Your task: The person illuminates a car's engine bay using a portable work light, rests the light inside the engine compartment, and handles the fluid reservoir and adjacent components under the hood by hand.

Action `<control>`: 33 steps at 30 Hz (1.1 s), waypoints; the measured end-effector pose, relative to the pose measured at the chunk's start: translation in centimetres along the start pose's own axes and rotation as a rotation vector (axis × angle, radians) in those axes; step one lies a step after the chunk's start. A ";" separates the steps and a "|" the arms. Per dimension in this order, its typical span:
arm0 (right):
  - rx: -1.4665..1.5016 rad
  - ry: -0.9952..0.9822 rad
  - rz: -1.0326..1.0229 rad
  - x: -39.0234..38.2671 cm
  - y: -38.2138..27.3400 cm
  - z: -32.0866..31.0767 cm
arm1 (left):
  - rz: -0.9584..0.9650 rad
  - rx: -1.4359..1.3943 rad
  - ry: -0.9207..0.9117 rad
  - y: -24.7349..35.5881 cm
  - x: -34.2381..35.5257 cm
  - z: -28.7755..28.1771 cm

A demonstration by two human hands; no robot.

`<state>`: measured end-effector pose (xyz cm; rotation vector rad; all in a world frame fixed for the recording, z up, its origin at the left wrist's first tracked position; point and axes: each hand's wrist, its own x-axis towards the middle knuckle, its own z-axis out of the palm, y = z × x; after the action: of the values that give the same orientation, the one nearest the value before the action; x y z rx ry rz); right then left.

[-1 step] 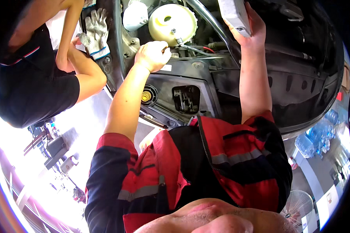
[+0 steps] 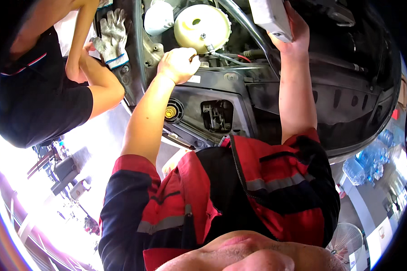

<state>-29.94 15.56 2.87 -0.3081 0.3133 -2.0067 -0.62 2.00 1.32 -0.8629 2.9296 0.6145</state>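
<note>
head view, engine bay of a car seen from above. we see the left hand (image 2: pixel 178 64) curled into a fist at the front edge of the bay, fingers drawn together around something slender that the hand itself hides; we cannot tell what it is. this hand sits just below the round cream reservoir (image 2: pixel 202 28), beside its small metal fitting, and near the red and grey cables (image 2: pixel 233 58) that run to the right. the right hand (image 2: pixel 295 38) is raised higher, its fingers clamped around the lower end of a pale grey rectangular box (image 2: pixel 269 14), which tilts up and out of the top of the picture. below the left forearm, in the dark front panel (image 2: pixel 239 90), lie a yellow round cap (image 2: pixel 169 113) and, beside it, a rectangular opening with a latch (image 2: pixel 218 115). both arms wear red and black work sleeves (image 2: pixel 276 180) with grey bands. at upper left another person in a black shirt (image 2: pixel 36 104) leans on the car's edge, a grey work glove (image 2: pixel 113 34) draped near that person's elbow. clear plastic bottles (image 2: pixel 368 162) stand on the floor at right.
</note>
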 end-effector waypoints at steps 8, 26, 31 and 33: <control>0.235 -0.149 0.260 1.3 -0.2 -3.1 | 0.066 0.011 0.111 -0.5 -0.4 0.5; 0.270 -0.122 0.158 0.6 -0.3 -1.1 | 0.111 0.011 0.134 -0.7 -0.3 0.8; 0.304 -0.146 0.218 0.5 0.1 -0.7 | 0.108 -0.010 0.133 -0.7 -0.3 0.9; 0.253 -0.134 0.187 0.4 0.2 -0.8 | 0.079 0.003 0.119 -0.7 -0.2 0.8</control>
<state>-30.27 15.15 2.06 -0.2423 0.0018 -1.8070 -0.16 1.86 0.31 -0.8147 3.0837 0.5825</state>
